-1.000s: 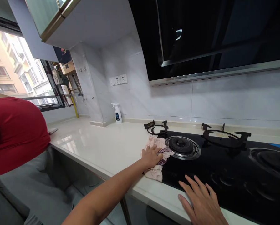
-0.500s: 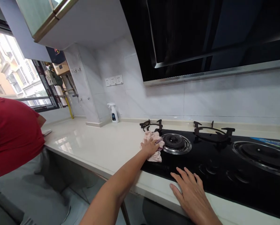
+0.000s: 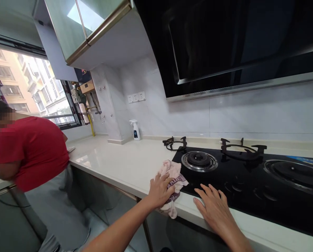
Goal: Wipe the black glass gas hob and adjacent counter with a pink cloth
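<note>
My left hand (image 3: 159, 189) presses down on a crumpled pink cloth (image 3: 173, 174) at the front left corner of the black glass hob (image 3: 250, 182). Its fingers curl over the cloth, which hangs a little over the counter edge. My right hand (image 3: 212, 206) lies flat with fingers spread on the hob's front edge, just right of the cloth, holding nothing. A round burner (image 3: 199, 160) sits bare just behind the cloth.
Two black pan supports (image 3: 175, 144) (image 3: 242, 149) stand off their burners at the back. A white spray bottle (image 3: 135, 130) is by the wall. A person in a red shirt (image 3: 33, 150) bends at the left counter (image 3: 119, 161) near the window. The hood (image 3: 224, 42) hangs overhead.
My left hand has dragged the cloth from beside the burner toward me to the hob's front corner. The right hand stays flat in place. The view has shifted right.
</note>
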Available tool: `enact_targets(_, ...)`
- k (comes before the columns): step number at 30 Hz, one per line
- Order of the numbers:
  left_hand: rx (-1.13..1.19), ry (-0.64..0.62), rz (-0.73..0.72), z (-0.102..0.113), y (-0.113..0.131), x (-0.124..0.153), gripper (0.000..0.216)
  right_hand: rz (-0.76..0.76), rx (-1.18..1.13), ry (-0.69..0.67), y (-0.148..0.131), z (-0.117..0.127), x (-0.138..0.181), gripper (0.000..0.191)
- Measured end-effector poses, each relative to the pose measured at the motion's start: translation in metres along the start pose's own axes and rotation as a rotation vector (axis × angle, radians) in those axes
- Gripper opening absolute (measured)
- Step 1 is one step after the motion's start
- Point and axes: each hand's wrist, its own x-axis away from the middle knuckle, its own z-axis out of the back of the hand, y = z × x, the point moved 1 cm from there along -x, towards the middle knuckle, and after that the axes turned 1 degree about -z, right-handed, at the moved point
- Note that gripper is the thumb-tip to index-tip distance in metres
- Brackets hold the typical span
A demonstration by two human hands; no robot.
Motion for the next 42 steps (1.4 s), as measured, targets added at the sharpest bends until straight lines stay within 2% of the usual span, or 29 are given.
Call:
enact_targets(4, 0.027, -0.028, 0.073, 0.002, 0.01, 0.004, 0.045, -0.014, -0.019, 0.021, -0.001, 0.001, 0.001, 0.055)
enact_targets(8, 0.085, -0.033, 0.118, -0.005, 0.036, 0.0, 0.056, -0.016, -0.091, 0.086, 0.004, -0.001, 0.001, 0.059)
enact_targets(15, 0.333, -0.024, -0.115, -0.016, 0.111, 0.009, 0.065, -0.15, -0.422, 0.127, 0.014, 0.006, -0.003, 0.057)
enact_targets(17, 0.4, -0.028, -0.194, -0.015, 0.123, 0.009, 0.064, -0.162, -0.454, 0.144, 0.013, 0.014, -0.002, 0.055)
enact_targets(19, 0.481, -0.036, -0.239, -0.013, 0.124, 0.007, 0.057, -0.149, -0.438, 0.156, 0.01, 0.022, 0.0, 0.054)
enact_targets(22, 0.631, 0.008, -0.226, -0.009, 0.103, 0.0, 0.043, -0.109, -0.357, 0.123, 0.004, 0.026, 0.0, 0.053)
enact_targets(24, 0.68, 0.128, -0.153, -0.007, 0.075, -0.005, 0.039, -0.084, -0.262, 0.055, -0.004, 0.022, -0.002, 0.053)
enact_targets(27, 0.555, 0.32, 0.013, -0.005, 0.024, -0.009, 0.033, -0.104, -0.084, -0.094, -0.03, 0.011, -0.011, 0.056)
enact_targets(29, 0.438, 0.315, 0.083, -0.006, -0.006, -0.01, 0.03, -0.13, -0.012, -0.193, -0.055, 0.003, -0.02, 0.061)
enact_targets(31, 0.354, 0.259, 0.115, -0.007, -0.028, -0.013, 0.028, -0.103, -0.021, -0.277, -0.08, -0.002, -0.032, 0.066)
enact_targets(34, 0.27, 0.19, 0.116, -0.008, -0.044, -0.018, 0.028, -0.021, -0.106, -0.376, -0.102, -0.006, -0.048, 0.067)
enact_targets(36, 0.215, 0.165, 0.092, -0.008, -0.047, -0.023, 0.028, 0.011, -0.149, -0.415, -0.103, -0.005, -0.056, 0.064)
enact_targets(42, 0.159, 0.113, -0.025, -0.009, -0.054, -0.028, 0.03, -0.01, -0.114, -0.408, -0.069, 0.01, -0.058, 0.055)
